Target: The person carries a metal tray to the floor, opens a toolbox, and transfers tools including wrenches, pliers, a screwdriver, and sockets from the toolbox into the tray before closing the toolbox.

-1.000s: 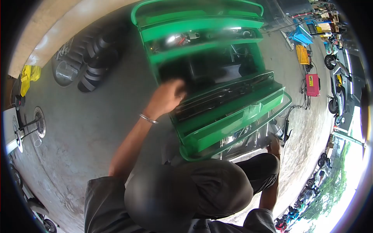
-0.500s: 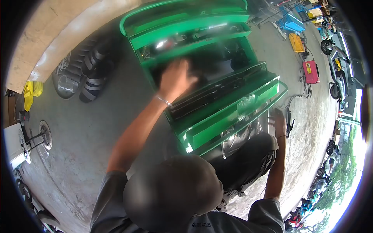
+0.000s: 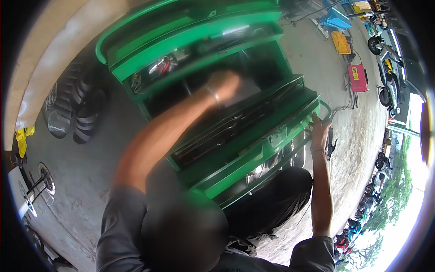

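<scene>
A green metal cantilever toolbox [image 3: 231,174] stands opened out in front of me, its trays spread to both sides. My left hand [image 3: 225,85], wearing a thin bracelet, reaches down into the dark middle compartment. It is blurred and its fingers are hidden, so I cannot tell what it touches. Long metal tools [image 3: 233,121] lie in the near inner tray. A red and silver item [image 3: 162,67] sits in the far tray. At the right end of the near tray, my right hand [image 3: 320,132] is closed around the toolbox handle [image 3: 327,109].
Dark striped sandals [image 3: 88,115] and a clear cup [image 3: 59,122] are on the left. A brake disc [image 3: 45,178] stands at lower left. To the right are a red machine [image 3: 358,78] with cables, a yellow item [image 3: 340,43] and a blue bin [image 3: 335,19]. Motorcycles stand beyond.
My left hand has moved right and deeper across the compartment. My right hand has risen from beside the near tray to the handle. The view has shifted, so the toolbox appears larger.
</scene>
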Available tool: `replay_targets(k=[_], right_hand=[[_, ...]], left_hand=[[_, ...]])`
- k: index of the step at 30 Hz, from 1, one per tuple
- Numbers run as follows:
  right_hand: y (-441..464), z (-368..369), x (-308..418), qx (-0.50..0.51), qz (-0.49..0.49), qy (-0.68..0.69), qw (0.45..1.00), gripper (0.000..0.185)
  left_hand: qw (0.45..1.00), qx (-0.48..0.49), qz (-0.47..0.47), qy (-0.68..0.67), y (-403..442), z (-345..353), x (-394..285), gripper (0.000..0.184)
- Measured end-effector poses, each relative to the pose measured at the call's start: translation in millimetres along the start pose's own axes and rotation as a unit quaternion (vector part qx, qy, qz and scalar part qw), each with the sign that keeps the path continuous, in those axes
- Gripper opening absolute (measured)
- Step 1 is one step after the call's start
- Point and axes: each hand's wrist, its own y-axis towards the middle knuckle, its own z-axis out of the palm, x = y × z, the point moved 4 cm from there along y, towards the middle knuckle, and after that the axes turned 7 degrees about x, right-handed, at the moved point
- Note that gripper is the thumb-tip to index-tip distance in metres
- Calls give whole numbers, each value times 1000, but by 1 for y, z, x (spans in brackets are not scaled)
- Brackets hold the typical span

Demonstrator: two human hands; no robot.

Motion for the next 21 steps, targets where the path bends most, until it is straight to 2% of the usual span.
replay_targets(k=[2, 7, 9, 10, 11, 13, 14, 15, 17, 21], right_hand=[[-21, 1, 26, 28, 28, 74, 996, 87], [-10, 0, 8, 9, 5, 86, 996, 76], [-11, 1, 7, 1, -14, 107, 994, 72], [-15, 2, 11, -1, -18, 115, 993, 71], [-16, 1, 16, -4, -12, 128, 992, 71], [-20, 4, 23, 4, -8, 172, 985, 71], [-22, 4, 25, 4, -9, 173, 985, 71], [-23, 4, 28, 5, -12, 175, 985, 70], [-25, 4, 31, 3, -7, 173, 985, 72], [-9, 4, 9, -14, -14, 118, 993, 78]], left_hand=[[1000, -12, 19, 15, 1, 0, 3, 25], [993, -44, 73, 87, 4, 2, -1, 24], [980, -148, 50, 127, -3, -10, 4, 21], [979, -156, 18, 131, -2, -14, 18, 15], [986, -119, -12, 119, 1, -13, 28, 22], [985, -164, 42, 20, -2, -3, 16, 33], [986, -147, 75, 5, 5, 3, 12, 45], [981, -161, 104, 29, 14, 11, 9, 37], [986, -86, 91, 114, 33, 23, 2, 28], [985, -64, 73, 144, 25, 6, -32, 22]])
